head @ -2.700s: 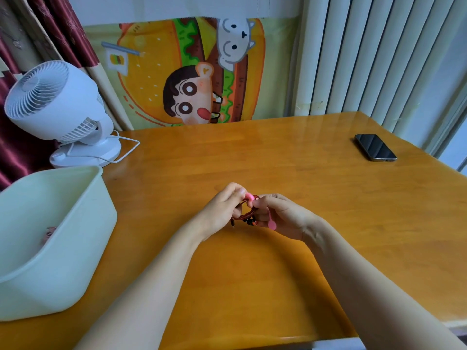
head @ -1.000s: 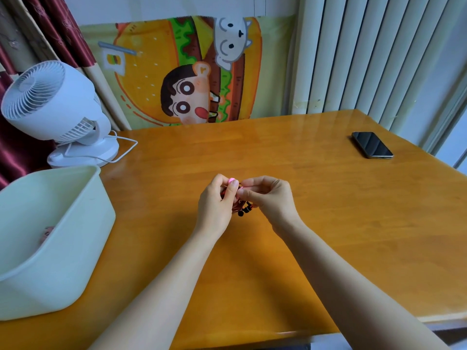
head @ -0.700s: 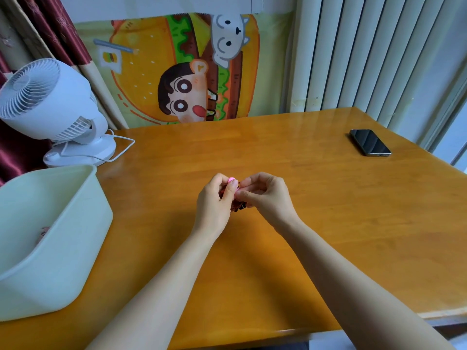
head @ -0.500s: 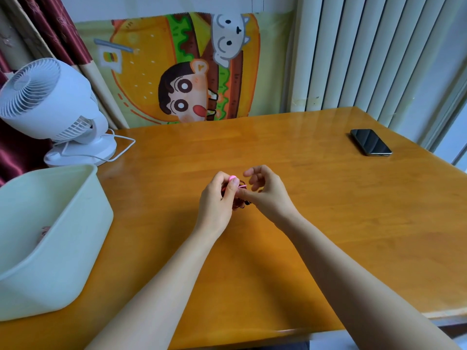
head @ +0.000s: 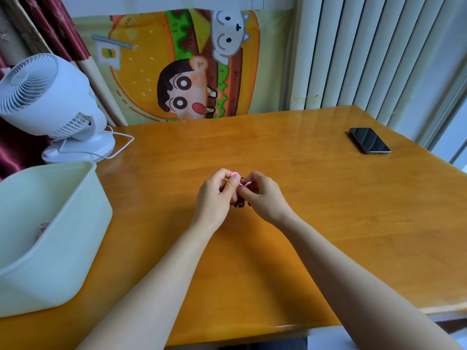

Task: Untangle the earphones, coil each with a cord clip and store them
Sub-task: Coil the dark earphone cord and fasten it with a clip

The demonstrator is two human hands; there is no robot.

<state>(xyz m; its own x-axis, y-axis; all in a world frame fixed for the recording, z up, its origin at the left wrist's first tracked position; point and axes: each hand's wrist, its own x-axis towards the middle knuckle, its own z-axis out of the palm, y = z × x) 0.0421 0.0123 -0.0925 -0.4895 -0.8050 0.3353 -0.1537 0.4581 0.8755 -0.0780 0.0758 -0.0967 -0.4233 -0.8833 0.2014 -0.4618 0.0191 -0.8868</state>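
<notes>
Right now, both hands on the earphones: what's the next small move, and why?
Probably fasten the pink clip round the earphones. The left hand grips the coiled bundle above the table, the right hand pinches the clip's loose end, which looks unfastened; the bin comes after.

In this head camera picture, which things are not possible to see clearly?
Head view: earphones, mostly hidden between left hand and right hand.
Head view: pink cord clip, too small, partly covered by the hands; fastened or not, unclear.
Head view: small object inside the bin, mostly hidden by its wall.
</notes>
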